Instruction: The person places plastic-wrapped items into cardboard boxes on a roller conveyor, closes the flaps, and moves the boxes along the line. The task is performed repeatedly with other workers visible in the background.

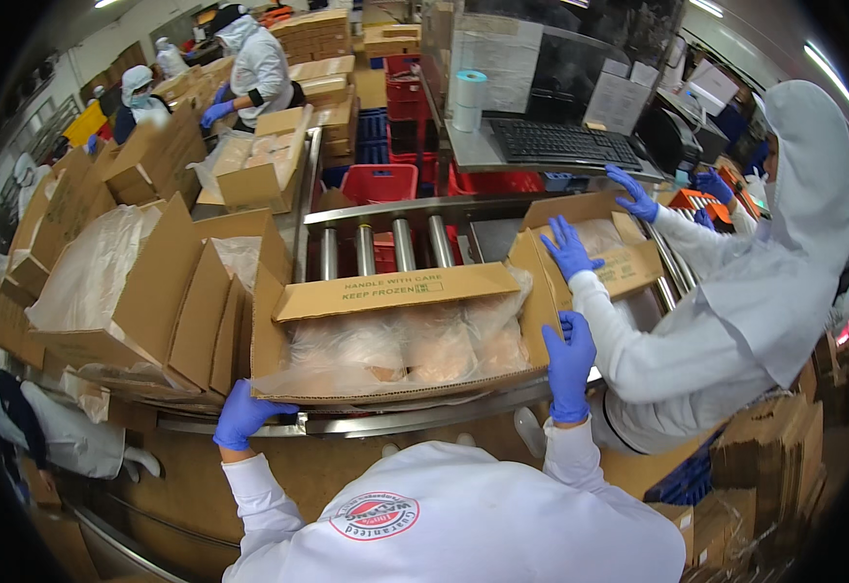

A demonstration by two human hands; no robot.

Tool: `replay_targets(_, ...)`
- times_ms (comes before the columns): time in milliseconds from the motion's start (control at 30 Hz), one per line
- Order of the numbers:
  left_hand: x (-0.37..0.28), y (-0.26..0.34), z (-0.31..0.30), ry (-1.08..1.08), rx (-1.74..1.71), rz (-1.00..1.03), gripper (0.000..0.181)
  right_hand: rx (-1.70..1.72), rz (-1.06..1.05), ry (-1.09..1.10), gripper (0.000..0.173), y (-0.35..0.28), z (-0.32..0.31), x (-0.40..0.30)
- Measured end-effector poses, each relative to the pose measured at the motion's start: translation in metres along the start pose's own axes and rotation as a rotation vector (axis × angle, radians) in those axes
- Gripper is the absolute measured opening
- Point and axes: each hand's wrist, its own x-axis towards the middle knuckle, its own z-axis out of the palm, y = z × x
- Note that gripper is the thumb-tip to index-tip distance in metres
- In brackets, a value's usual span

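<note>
An open cardboard box (pixel 399 290) lies before me on the conveyor, its far flap raised and printed with handling words. Inside, clear plastic film (pixel 351 342) covers stacks of pale pinkish, round food pieces (pixel 442 353). My left hand (pixel 246 415), in a blue glove, grips the box's near left corner, thumb along the front side; some fingers are hidden. At the right end my right hand (pixel 570 364), gloved alike, holds the edge with bent fingers. Just beyond it, a co-worker's gloved hand (pixel 570 248) rests on a second cardboard box (pixel 625 270).
Metal conveyor rollers (pixel 404 248) lie beyond my box. Several open, film-lined boxes (pixel 147 291) crowd the left. A co-worker in white (pixel 701 321) stands close at right. Past the conveyor are a red crate (pixel 379 184) and a keyboard (pixel 566 142) on a metal shelf. Flattened cardboard (pixel 767 466) is stacked lower right.
</note>
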Motion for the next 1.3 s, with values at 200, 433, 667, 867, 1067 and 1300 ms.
replay_targets(200, 0.004, -0.008, 0.000, -0.011, -0.050, -0.083, 0.044, 0.369, -0.001, -0.083, 0.041, 0.014, 0.009, 0.002)
replay_targets(433, 0.000, -0.018, 0.016, 0.094, 0.021, -0.092, 0.055, 0.505, -0.079, -0.087, 0.042, 0.009, 0.011, 0.005)
replay_targets(667, -0.004, -0.034, 0.015, 0.169, -0.004, -0.153, 0.060, 0.326, -0.352, -0.246, 0.040, 0.008, -0.007, 0.017)
replay_targets(867, -0.001, -0.026, 0.015, 0.173, 0.161, -0.063, 0.063, 0.180, -0.190, -0.306, 0.041, 0.020, -0.036, 0.031)
replay_targets(1067, 0.014, 0.082, 0.091, 0.213, 0.131, -0.004, 0.044, 0.102, -0.134, -0.254, 0.031, 0.054, -0.075, 0.118)
replay_targets(1300, 0.056, 0.129, 0.247, 0.208, 0.428, -0.007, 0.072, 0.107, -0.364, -0.218, 0.052, 0.048, -0.118, 0.158)
